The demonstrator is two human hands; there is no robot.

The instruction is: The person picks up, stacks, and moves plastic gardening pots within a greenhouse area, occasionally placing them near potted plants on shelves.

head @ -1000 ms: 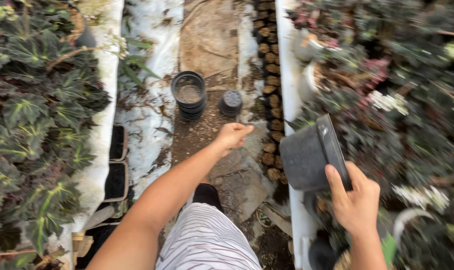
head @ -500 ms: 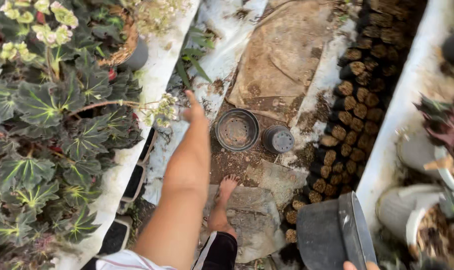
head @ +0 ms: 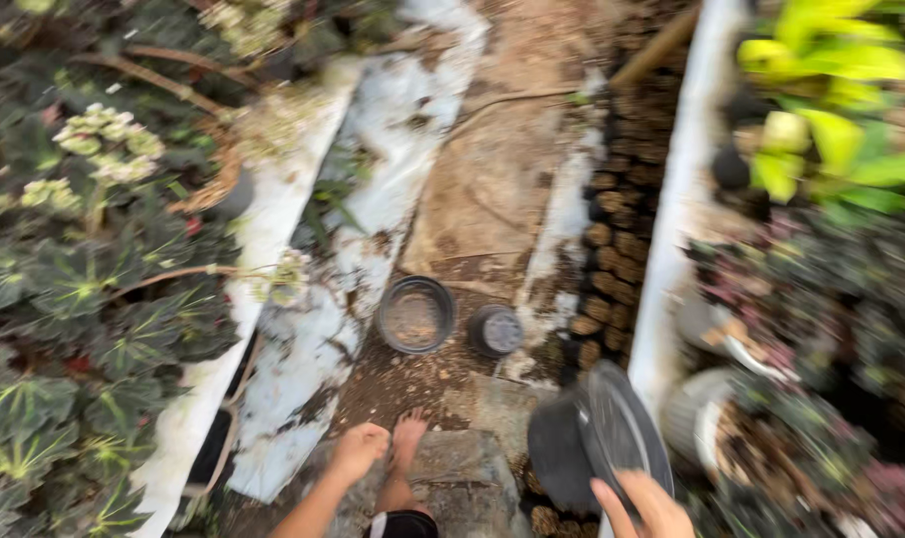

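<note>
My right hand [head: 644, 505] grips the rim of an empty black plastic pot [head: 584, 440], held tilted on its side at the lower right. My left hand [head: 359, 449] hangs low over a flat grey stone [head: 460, 476], its fingers loosely curled with nothing in them, next to my bare foot [head: 407, 439]. On the dirt path ahead sit a black pot holding soil [head: 415, 315] and a smaller dark pot [head: 498, 330] beside it, both out of reach of my hands. The view is blurred.
Dark-leaved plants [head: 64, 319] fill a white-edged bed on the left, with white plastic sheeting [head: 303, 349] along the path. Rows of small brown pots [head: 612, 239] line the right. Beyond a white edge [head: 671, 249] stand white pots [head: 699, 418] and reddish and yellow-green plants [head: 831, 120].
My left arm has pulled back from its reach toward the pots on the ground and now hangs near my foot. My right hand with the black pot shows more, and the view has swung.
</note>
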